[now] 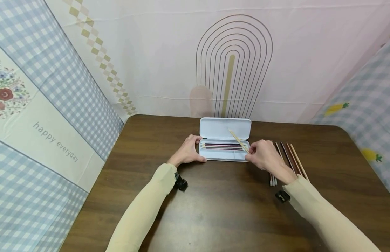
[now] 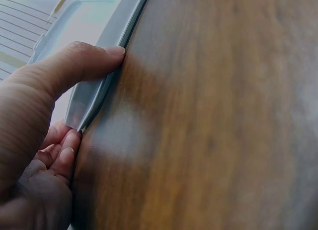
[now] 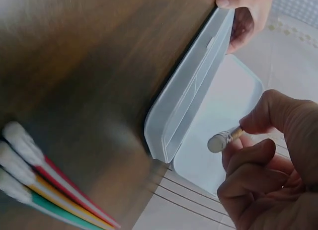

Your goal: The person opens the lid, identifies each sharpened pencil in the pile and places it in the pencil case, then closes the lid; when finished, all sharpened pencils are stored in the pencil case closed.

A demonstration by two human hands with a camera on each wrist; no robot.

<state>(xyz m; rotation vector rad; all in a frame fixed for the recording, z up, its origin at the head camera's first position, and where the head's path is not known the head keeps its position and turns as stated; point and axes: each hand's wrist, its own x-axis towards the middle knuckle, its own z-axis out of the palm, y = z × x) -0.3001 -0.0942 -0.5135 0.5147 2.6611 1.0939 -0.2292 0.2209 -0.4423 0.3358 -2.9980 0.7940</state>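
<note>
A white pencil case (image 1: 215, 154) lies with its lid (image 1: 213, 128) raised at the back. Several pencils (image 1: 218, 148) lie side by side in its rear part. My left hand (image 1: 187, 151) grips the case's left end, thumb (image 2: 87, 60) along the front edge and fingers curled at the back corner. Over the case's right end, my right hand (image 1: 265, 154) pinches a light wooden pencil (image 1: 235, 136) near its eraser end. Its point slants up and left in front of the lid. The right wrist view shows its pale eraser (image 3: 217, 143) beside the thumb.
To the right of the case, several long pencils or sticks (image 1: 295, 159) lie on the brown table (image 1: 232, 210), partly behind my right forearm. Three pale-ended pencils (image 3: 22, 153), red, yellow and green, show in the right wrist view. A patterned cloth (image 1: 160, 63) hangs behind the table.
</note>
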